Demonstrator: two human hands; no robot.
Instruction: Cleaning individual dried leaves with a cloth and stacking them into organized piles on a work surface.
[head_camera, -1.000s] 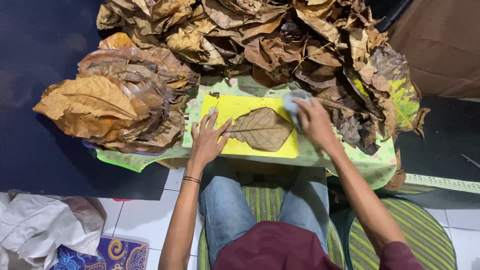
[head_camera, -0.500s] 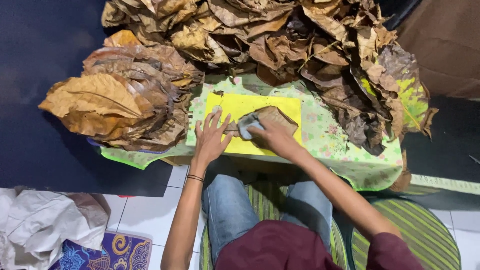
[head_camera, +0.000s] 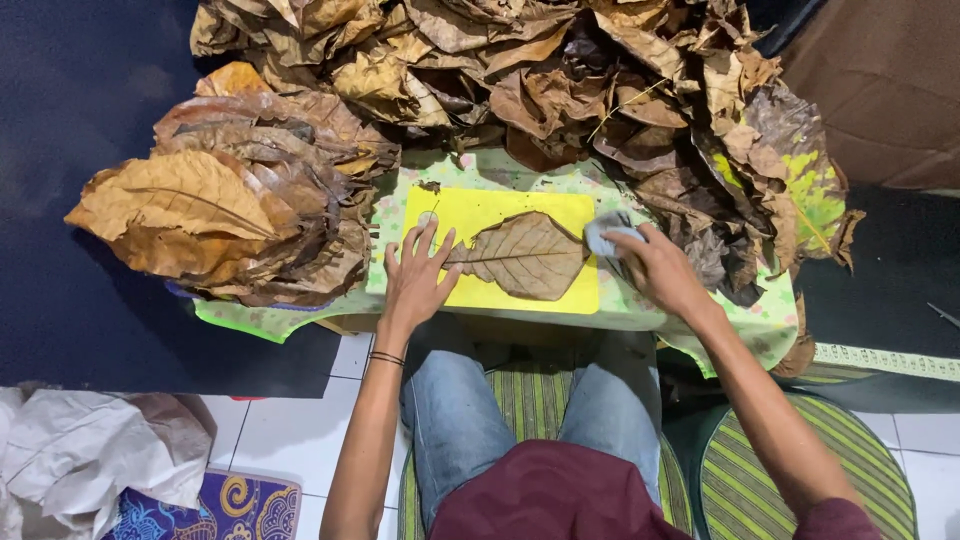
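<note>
A brown dried leaf (head_camera: 525, 256) lies flat on a yellow board (head_camera: 480, 212) on a small table covered by a light green patterned cloth (head_camera: 640, 305). My left hand (head_camera: 415, 285) rests flat, fingers spread, on the board's left end and pins the leaf's stem end. My right hand (head_camera: 665, 275) is closed around a small grey cloth (head_camera: 603, 232) at the leaf's right tip.
A stack of flat dried leaves (head_camera: 230, 215) lies left of the board. A large heap of crumpled brown leaves (head_camera: 560, 80) fills the back and right. White crumpled fabric (head_camera: 80, 455) lies on the tiled floor at lower left. A striped round cushion (head_camera: 800, 480) sits at lower right.
My right hand with the grey cloth swept from the leaf's right end to its left part, then back to the right tip. The left hand has stayed in place.
</note>
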